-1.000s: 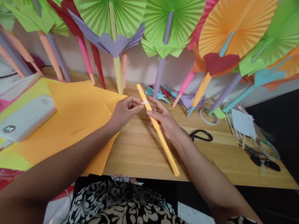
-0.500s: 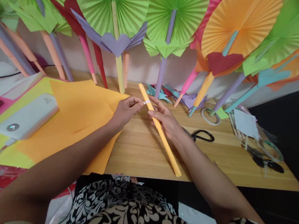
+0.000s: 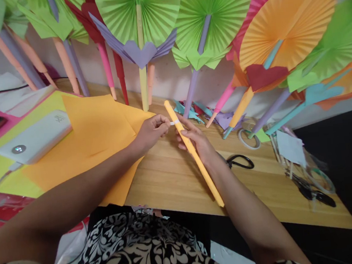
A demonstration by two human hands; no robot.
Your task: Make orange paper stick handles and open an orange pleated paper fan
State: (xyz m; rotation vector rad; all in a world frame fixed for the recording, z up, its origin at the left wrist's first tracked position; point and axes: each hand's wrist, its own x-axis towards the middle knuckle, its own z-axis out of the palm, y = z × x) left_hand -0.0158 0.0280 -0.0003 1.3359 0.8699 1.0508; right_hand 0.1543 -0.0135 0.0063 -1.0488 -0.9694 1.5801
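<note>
— Head view: which step is this?
— Right hand point(image 3: 196, 142) grips the orange paper roll point(image 3: 194, 153) above the table's point(image 3: 169, 183) middle; left hand point(image 3: 150, 132) pinches a tape strip point(image 3: 174, 123) (white) onto it.
— Next?
— Probably pressing it flat.

Right hand point(image 3: 197, 143) gripping orange paper roll point(image 3: 194, 153), left hand point(image 3: 150, 131) pinching white tape strip point(image 3: 175, 122), wooden table point(image 3: 175, 183)

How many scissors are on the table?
2: black-handled scissors beside the right hand, and another pair near the table's right end, among clear plastic. More may be hidden.
</note>
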